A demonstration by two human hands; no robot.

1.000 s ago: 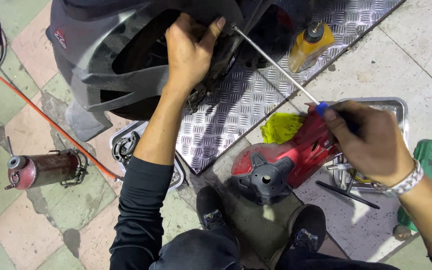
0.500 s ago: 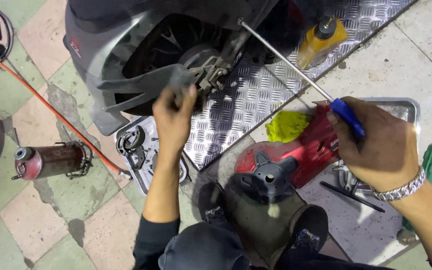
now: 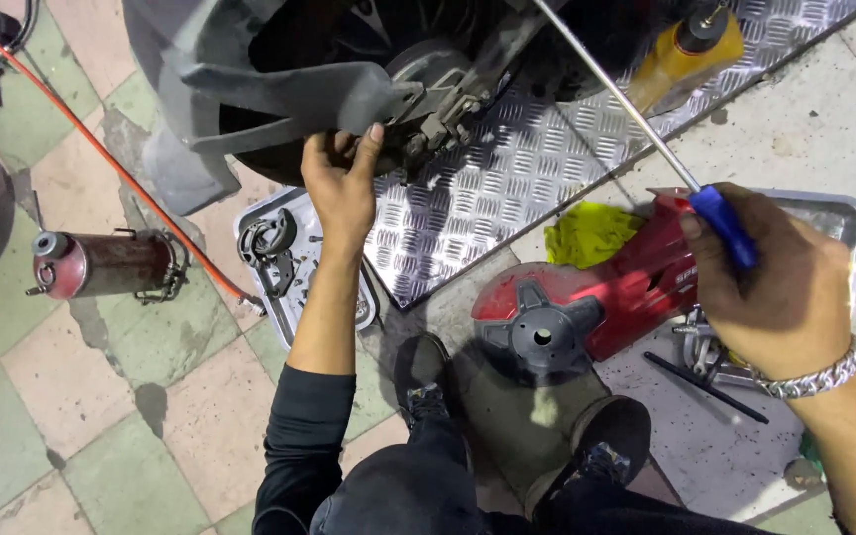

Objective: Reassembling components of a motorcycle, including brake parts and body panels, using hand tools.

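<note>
Screwdriver (image 3: 636, 119): long steel shaft with a blue handle, slanting from my right fist up toward the scooter's underside at the top of the view.
Right hand (image 3: 780, 287): my fingers are wrapped tight around the blue handle, a metal bracelet on the wrist, held over the red cover.
Left hand (image 3: 341, 183): raised to the grey plastic panel (image 3: 279, 94); my fingers curl loosely on its lower edge beside the brake caliper (image 3: 438, 104), and I cannot tell whether they pinch anything.
Scooter position: its dark underside sits over the checker-plate ramp (image 3: 507, 198).
Red cover (image 3: 596, 297): lies on the floor with a grey hub, touching a yellow rag (image 3: 587, 233).
Left tray (image 3: 284, 258): metal, on the tiled floor just below my left wrist, holding small dark parts.
Right tray (image 3: 834, 213): metal, partly under my right hand, tools in it.
Yellow bottle (image 3: 686, 54): stands on the ramp near the shaft.
Red canister (image 3: 101, 263): lies on its side at the left, by an orange hose (image 3: 101, 149).
</note>
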